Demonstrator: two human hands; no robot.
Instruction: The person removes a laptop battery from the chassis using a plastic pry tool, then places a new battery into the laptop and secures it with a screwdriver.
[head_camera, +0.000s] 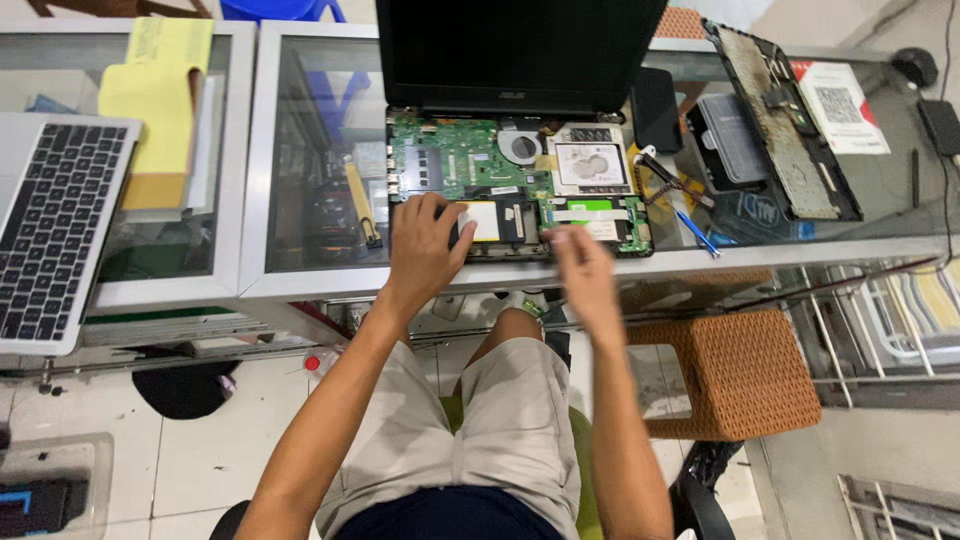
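Observation:
An opened laptop (520, 170) lies on a glass counter (320, 270), its green circuit board, fan and metal drive bay exposed, its dark screen (515, 50) tilted up behind. My left hand (425, 245) rests flat on the laptop's front left corner, fingers spread beside a yellowish white part (482, 220). At the front middle edge my right hand (582, 270) hovers, blurred, with fingertips pinched near a white ribbon strip (590, 213). I cannot tell if it holds anything.
The removed black bottom cover (785, 120) lies at the right, with a blue-handled tool (695, 232) and cables near it. A silver laptop keyboard (50, 230) and yellow notepads (160, 90) sit at the left. Below the counter stands a woven stool (735, 375).

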